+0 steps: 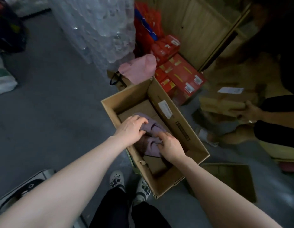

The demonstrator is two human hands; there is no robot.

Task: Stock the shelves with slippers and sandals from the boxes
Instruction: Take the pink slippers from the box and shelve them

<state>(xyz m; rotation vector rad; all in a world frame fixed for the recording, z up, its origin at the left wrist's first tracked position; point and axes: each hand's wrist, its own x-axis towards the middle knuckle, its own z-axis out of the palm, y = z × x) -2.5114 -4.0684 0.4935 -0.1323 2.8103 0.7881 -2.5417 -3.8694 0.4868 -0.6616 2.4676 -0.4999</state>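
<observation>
Purple slippers [153,127] lie as a pair on the bottom of an open cardboard box [182,129], which stands on the grey floor [60,112] just ahead of the person's feet. Around the pair the box shows only its bare bottom flaps. Step in hand, by judgement: taking the pair out of the box, with shelving not yet begun. Left hand [130,129] is down inside the box, fingers curled over the edge of the farther slipper and gripping it. Right hand [171,146] has its fingers bent and closed on the upper of the nearer slipper, pinching the material. Neither hand is spread. The next move calls for lifting both purple slippers together, clear of the box walls, then carrying them to the wooden shelving unit [200,30], which stands well apart at the upper right behind a stack of red cartons [180,74]. A second person's hand [249,111] holds a flat cardboard piece to the right, near the likely path, so allowance for it is advisable.
</observation>
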